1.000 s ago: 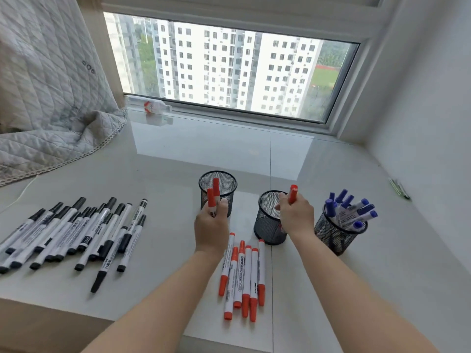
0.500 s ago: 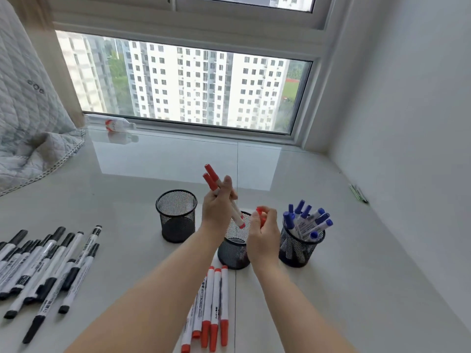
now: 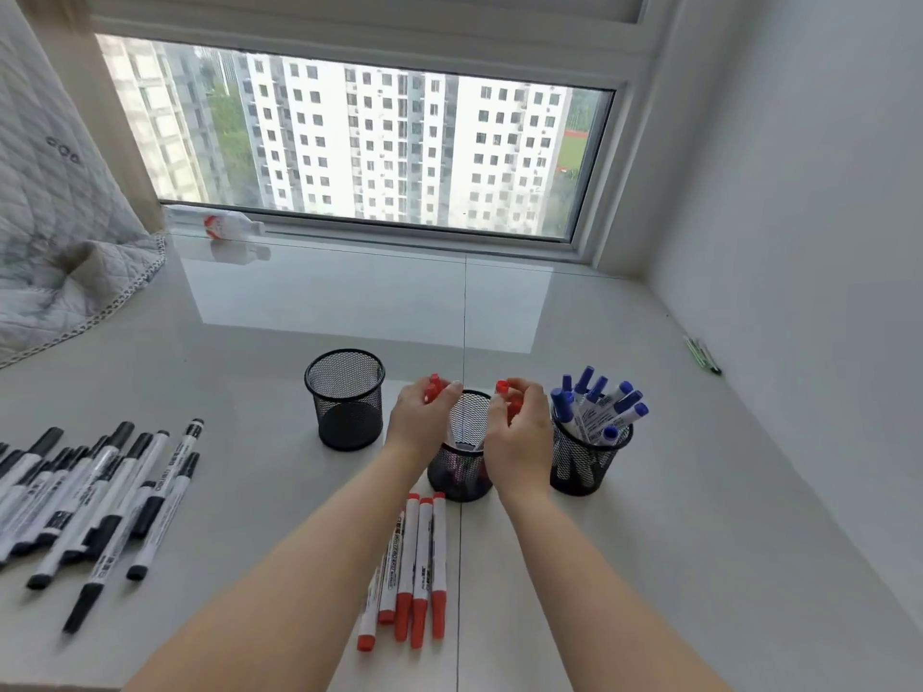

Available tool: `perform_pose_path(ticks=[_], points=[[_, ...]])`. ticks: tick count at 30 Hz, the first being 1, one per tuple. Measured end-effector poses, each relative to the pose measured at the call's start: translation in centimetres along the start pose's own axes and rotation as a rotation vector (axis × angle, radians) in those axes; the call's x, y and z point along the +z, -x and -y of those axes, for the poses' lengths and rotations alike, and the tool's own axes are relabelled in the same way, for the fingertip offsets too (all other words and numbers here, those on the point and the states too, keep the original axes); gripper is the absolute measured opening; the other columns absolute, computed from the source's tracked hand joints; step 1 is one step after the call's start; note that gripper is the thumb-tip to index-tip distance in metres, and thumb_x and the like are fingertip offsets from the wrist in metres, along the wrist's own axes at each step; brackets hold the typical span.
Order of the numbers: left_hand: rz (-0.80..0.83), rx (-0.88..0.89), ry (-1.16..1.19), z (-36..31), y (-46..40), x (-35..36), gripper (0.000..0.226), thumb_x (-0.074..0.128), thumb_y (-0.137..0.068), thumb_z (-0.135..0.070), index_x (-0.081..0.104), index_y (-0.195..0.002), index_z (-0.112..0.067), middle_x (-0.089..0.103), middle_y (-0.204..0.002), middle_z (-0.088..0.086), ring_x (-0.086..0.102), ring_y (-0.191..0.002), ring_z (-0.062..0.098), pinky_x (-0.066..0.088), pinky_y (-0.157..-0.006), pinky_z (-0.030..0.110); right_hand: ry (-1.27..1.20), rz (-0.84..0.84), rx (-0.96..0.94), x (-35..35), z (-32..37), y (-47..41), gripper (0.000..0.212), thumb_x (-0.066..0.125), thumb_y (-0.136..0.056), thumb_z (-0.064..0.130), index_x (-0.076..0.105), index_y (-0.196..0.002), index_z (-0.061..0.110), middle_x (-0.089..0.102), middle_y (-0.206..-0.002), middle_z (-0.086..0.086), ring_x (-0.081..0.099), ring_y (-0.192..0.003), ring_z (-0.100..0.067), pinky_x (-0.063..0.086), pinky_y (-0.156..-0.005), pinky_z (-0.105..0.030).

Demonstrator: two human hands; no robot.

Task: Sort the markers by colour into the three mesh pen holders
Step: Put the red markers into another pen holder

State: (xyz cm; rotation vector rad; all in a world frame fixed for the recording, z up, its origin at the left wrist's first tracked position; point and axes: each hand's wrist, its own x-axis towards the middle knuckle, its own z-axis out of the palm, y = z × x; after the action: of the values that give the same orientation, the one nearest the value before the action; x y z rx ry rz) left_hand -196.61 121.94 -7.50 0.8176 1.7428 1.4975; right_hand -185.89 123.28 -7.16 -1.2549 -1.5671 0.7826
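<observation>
Glossy white sill (image 3: pixel 299 342): both hands (image 3: pixel 469 422) pinch red-capped markers (image 3: pixel 433 387) over the middle cylindrical black mesh holder (image 3: pixel 462 467).

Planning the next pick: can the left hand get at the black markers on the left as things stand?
Probably not yet: the left hand grips red markers over the middle holder. Once it lets go, the path to the black markers looks free.

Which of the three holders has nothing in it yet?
The left holder: only bare mesh shows inside. The right holder is full of blue markers, and both hands are lowering red markers into the middle holder.
</observation>
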Motion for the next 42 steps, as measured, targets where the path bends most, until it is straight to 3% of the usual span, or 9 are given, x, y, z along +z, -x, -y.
perform_pose_path(ticks=[3, 5, 7, 10, 15, 18, 22, 28, 42], points=[[0.016, 0.102, -0.025, -0.6, 1.2, -1.5, 0.014, 0.060, -0.087, -0.027, 0.059, -0.096, -0.016, 0.061, -0.090, -0.002, 0.057, -0.084, 0.011, 0.045, -0.074, 0.022, 0.164, -0.023, -0.124, -0.8, 0.6, 0.7, 0.033, 0.052, -0.089, 0.017, 0.048, -0.122, 0.012, 0.050, -0.112, -0.003, 0.040, -0.104, -0.013, 0.027, -0.086, -0.017], [-0.015, 0.149, -0.034, -0.5, 2.3, -2.9, 0.012, 0.057, -0.089, -0.027, 0.057, -0.098, -0.018, 0.061, -0.092, -0.006, 0.057, -0.083, 0.004, 0.043, -0.071, 0.020, 0.232, -0.123, -0.311, -1.6, 1.1, 1.9, 0.034, 0.055, -0.084, 0.009, 0.052, -0.118, 0.006, 0.053, -0.107, -0.009, 0.036, -0.098, -0.013, 0.021, -0.085, -0.013], [-0.091, 0.176, -0.098, 0.3, 3.6, -4.4, 0.009, 0.054, -0.090, -0.028, 0.055, -0.097, -0.022, 0.059, -0.093, -0.010, 0.055, -0.084, 0.002, 0.044, -0.071, 0.022, 0.228, -0.207, -0.478, -2.2, 1.4, 3.6, 0.028, 0.056, -0.078, 0.006, 0.055, -0.107, 0.005, 0.056, -0.093, -0.009, 0.039, -0.088, -0.014, 0.027, -0.083, -0.015], [-0.181, 0.189, -0.328, 2.5, 5.4, -6.5, 0.006, 0.054, -0.089, -0.027, 0.053, -0.096, -0.026, 0.058, -0.090, -0.011, 0.055, -0.083, 0.006, 0.038, -0.062, 0.015, 0.168, -0.112, -0.558, -2.1, 0.9, 6.2, 0.021, 0.055, -0.077, 0.005, 0.053, -0.097, 0.011, 0.053, -0.081, -0.001, 0.043, -0.075, -0.012, 0.032, -0.072, -0.013], [-0.115, 0.024, -0.673, 6.0, 7.3, -7.3, 0.036, 0.057, -0.085, -0.037, 0.050, -0.115, -0.018, 0.054, -0.114, 0.004, 0.052, -0.104, 0.021, 0.043, -0.088, 0.032, 0.167, 0.176, -0.289, -0.9, -1.5, 8.8, 0.008, 0.057, -0.085, 0.010, 0.060, -0.092, 0.013, 0.052, -0.079, 0.008, 0.050, -0.074, -0.011, 0.035, -0.064, -0.006], [-0.080, 0.025, -0.806, 7.0, 8.2, -6.7, 0.054, 0.055, -0.084, -0.048, 0.042, -0.125, -0.015, 0.045, -0.124, 0.008, 0.044, -0.117, 0.025, 0.037, -0.098, 0.036, 0.225, 0.245, -0.075, 0.0, -2.7, 9.5, 0.014, 0.054, -0.089, 0.023, 0.058, -0.099, 0.014, 0.055, -0.089, 0.003, 0.055, -0.087, -0.019, 0.039, -0.069, -0.018], [-0.092, 0.022, -0.921, 7.5, 8.8, -6.2, 0.063, 0.049, -0.083, -0.057, 0.034, -0.128, -0.016, 0.040, -0.126, 0.008, 0.040, -0.119, 0.026, 0.037, -0.096, 0.038, 0.371, 0.410, 0.131, 0.8, -3.3, 9.9, 0.040, 0.054, -0.088, 0.036, 0.049, -0.120, 0.013, 0.054, -0.119, -0.005, 0.053, -0.109, -0.023, 0.043, -0.088, -0.032], [-0.110, 0.047, -0.930, 8.2, 9.2, -6.4, 0.051, 0.042, -0.090, -0.048, 0.032, -0.129, -0.017, 0.038, -0.130, 0.006, 0.037, -0.123, 0.024, 0.032, -0.101, 0.038, 0.534, 0.456, 0.134, 1.6, -2.9, 9.9, 0.051, 0.052, -0.086, 0.047, 0.047, -0.122, 0.012, 0.049, -0.126, -0.006, 0.046, -0.119, -0.025, 0.042, -0.093, -0.036], [-0.066, -0.047, -1.044, 7.3, 8.8, -6.9, 0.048, 0.041, -0.091, -0.043, 0.044, -0.118, -0.004, 0.050, -0.123, 0.012, 0.046, -0.115, 0.028, 0.037, -0.094, 0.036, 0.857, 0.457, 0.032, 2.2, -3.3, 10.0, 0.037, 0.031, -0.098, 0.033, 0.042, -0.119, 0.004, 0.050, -0.127, -0.012, 0.047, -0.118, -0.027, 0.039, -0.089, -0.034]])
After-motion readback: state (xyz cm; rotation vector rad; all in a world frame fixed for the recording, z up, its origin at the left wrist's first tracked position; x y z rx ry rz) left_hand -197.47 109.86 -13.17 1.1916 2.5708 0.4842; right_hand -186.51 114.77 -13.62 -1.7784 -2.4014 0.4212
